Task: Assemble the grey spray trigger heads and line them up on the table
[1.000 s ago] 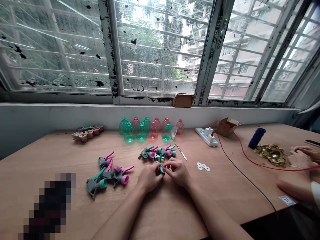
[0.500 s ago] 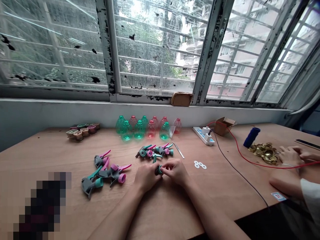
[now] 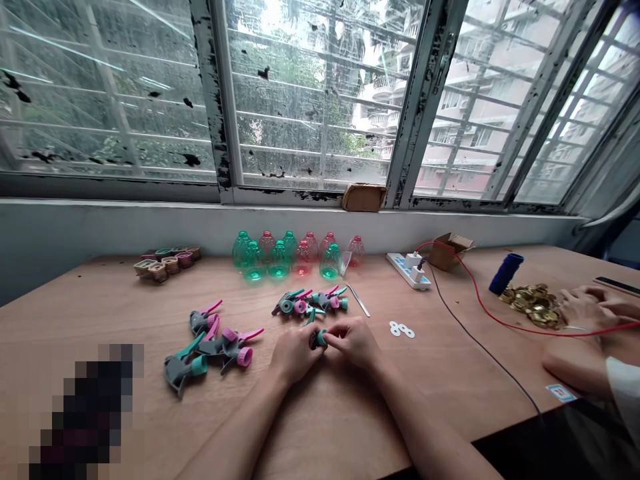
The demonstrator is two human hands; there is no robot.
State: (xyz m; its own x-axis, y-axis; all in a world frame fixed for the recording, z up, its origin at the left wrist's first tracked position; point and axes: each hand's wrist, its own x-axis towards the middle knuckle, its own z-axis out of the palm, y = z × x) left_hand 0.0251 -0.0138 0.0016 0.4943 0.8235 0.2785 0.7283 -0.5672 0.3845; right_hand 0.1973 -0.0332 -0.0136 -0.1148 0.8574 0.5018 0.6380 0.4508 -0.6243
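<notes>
My left hand (image 3: 296, 350) is closed around a spray trigger head (image 3: 320, 339) with a teal lever and a teal collar facing right. My right hand (image 3: 356, 343) is closed, its thumb and forefinger pinched at the collar's opening. Whatever those fingertips hold is too small or hidden to make out. Just beyond the hands lies a cluster of spray trigger heads (image 3: 327, 301) with pink and teal parts. More grey spray trigger heads (image 3: 225, 348) lie to the left. Several flat white washers (image 3: 401, 329) rest to the right of my right hand.
Green and pink clear bottles (image 3: 278, 261) stand along the wall. Metal tweezers (image 3: 358, 300) lie before them. A power strip (image 3: 407, 271) and a small carton (image 3: 447, 252) are at back right, cables crossing the table. Another person's hands (image 3: 587, 308) are beside gold-coloured pieces (image 3: 534, 307).
My right fingertips have shifted slightly at the collar, and the trigger head has turned a little. The rest of the table stays as it was.
</notes>
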